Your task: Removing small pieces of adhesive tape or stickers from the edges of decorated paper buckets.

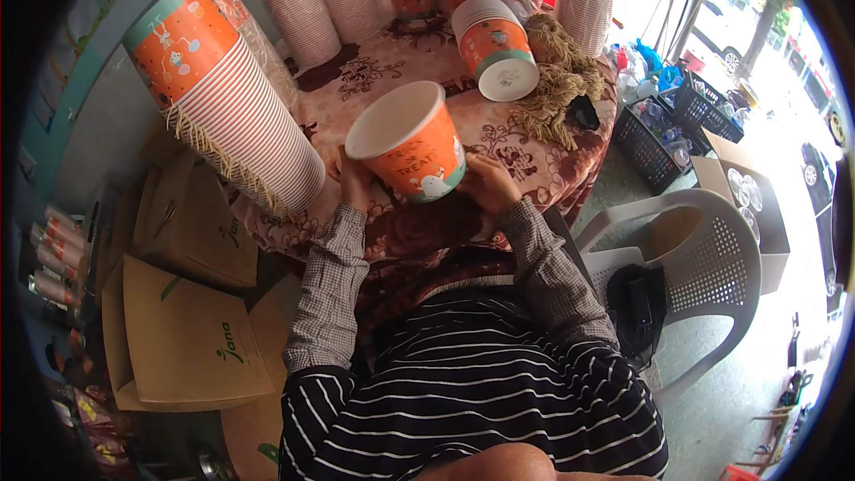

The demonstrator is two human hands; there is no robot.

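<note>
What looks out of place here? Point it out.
The short cup stack lies on its side, base toward the wearer, while tall stacks behind stand upright. Beside it, tan stringy fringe is bunched in a tangled heap. The held cup shows no visible damage.

left forearm (331, 289) and right forearm (550, 269), grey checked cloth sleeves (312, 334), angle inward. bare left hand (354, 183) partly hidden from here; bare right hand (495, 185) cupped, fingers (481, 166) bent.

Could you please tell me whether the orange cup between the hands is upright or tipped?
Tipped, leaning to the left: the orange cup has a slanting rim, and its base points down and to the right.
</note>
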